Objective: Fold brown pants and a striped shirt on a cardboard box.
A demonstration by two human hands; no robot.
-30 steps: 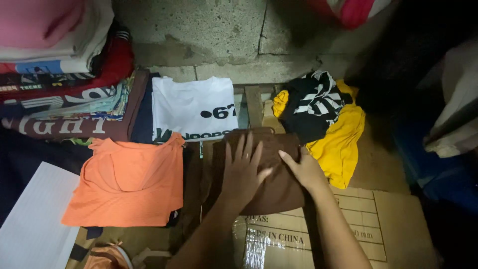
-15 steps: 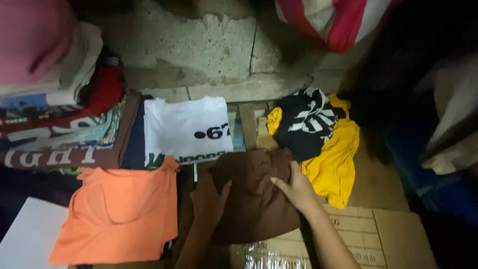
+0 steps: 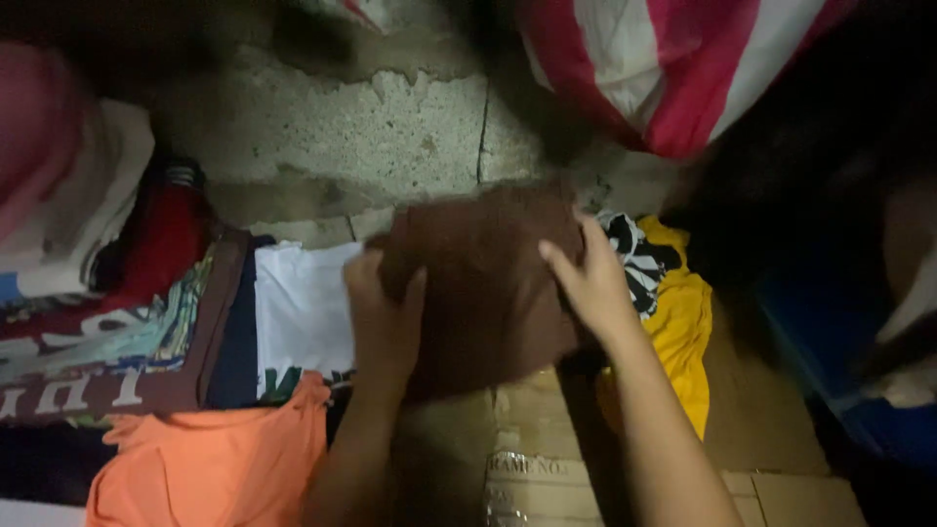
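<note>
Folded brown garment [image 3: 488, 283]: raised off the cardboard, held between both hands, in front of the concrete wall [image 3: 390, 127]; lower edge hanging just above the flattened cardboard box [image 3: 547, 459].
Left hand [image 3: 384, 317]: closed on the garment's left edge, thumb over the front, fingers curled behind.
Right hand [image 3: 593, 283]: fingers spread flat against the garment's right side, gripping its edge; forearm running down toward the lower frame.
White printed shirt [image 3: 303, 312]: folded, lying just left of the left hand, partly covered by it.
Orange shirt [image 3: 215, 464]: spread flat, lower left, touching the white shirt's lower edge.
Stack of folded clothes [image 3: 107, 303]: far left, red, maroon and patterned layers.
Yellow garment [image 3: 683, 332]: right of the right hand, black-and-white striped piece [image 3: 639, 263] lying on top.
Red-and-white striped cloth [image 3: 664, 68]: hanging at upper right, blurred.
</note>
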